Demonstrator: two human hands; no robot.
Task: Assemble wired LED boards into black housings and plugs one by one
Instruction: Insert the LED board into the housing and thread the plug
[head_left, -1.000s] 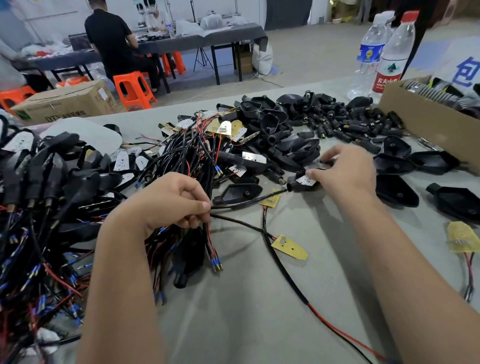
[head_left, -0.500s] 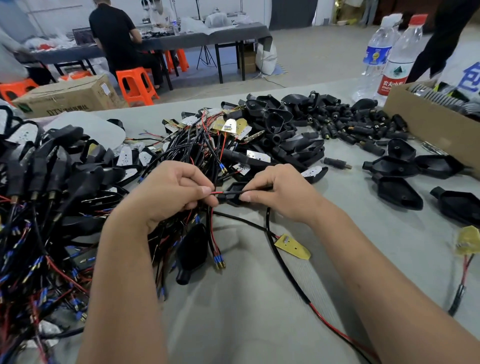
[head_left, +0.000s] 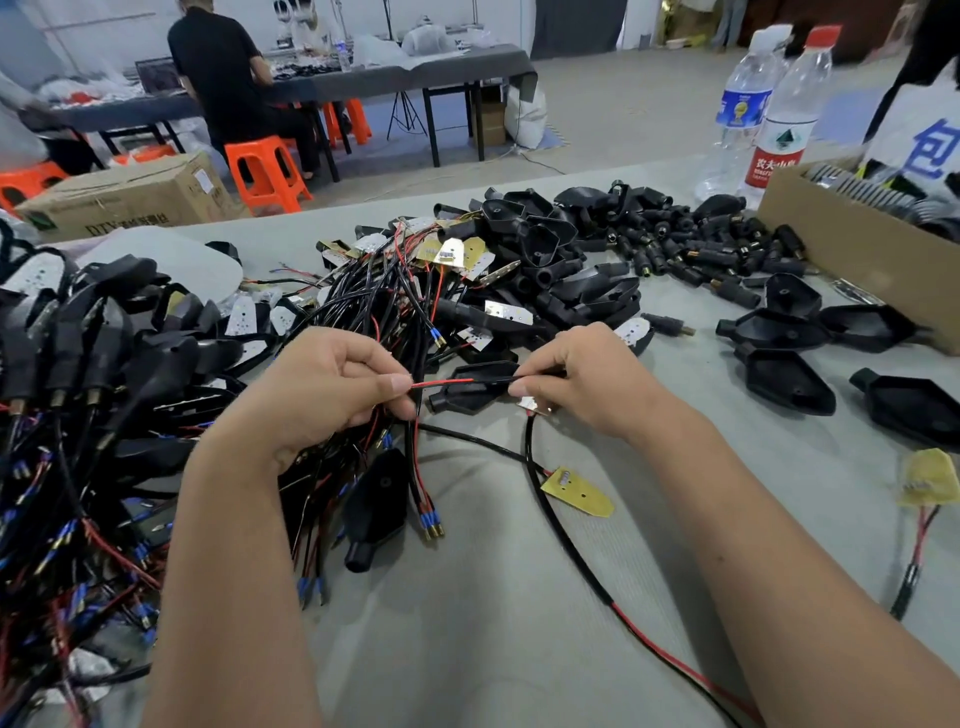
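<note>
Left hand (head_left: 317, 400) & right hand (head_left: 582, 384) each pinched one red-black wire (head_left: 457, 382), stretched taut btwn them above the counter (head_left: 493, 623), prob. to thread into a housing (head_left: 472, 389).

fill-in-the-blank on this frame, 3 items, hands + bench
1. Both hands pinch one wire: the left hand holds its ____ end, the right hand its black part.
2. The carton at the table's right edge is made of ____.
3. The cap of the nearer bottle is ____.

Missing words: red; cardboard; red
</note>
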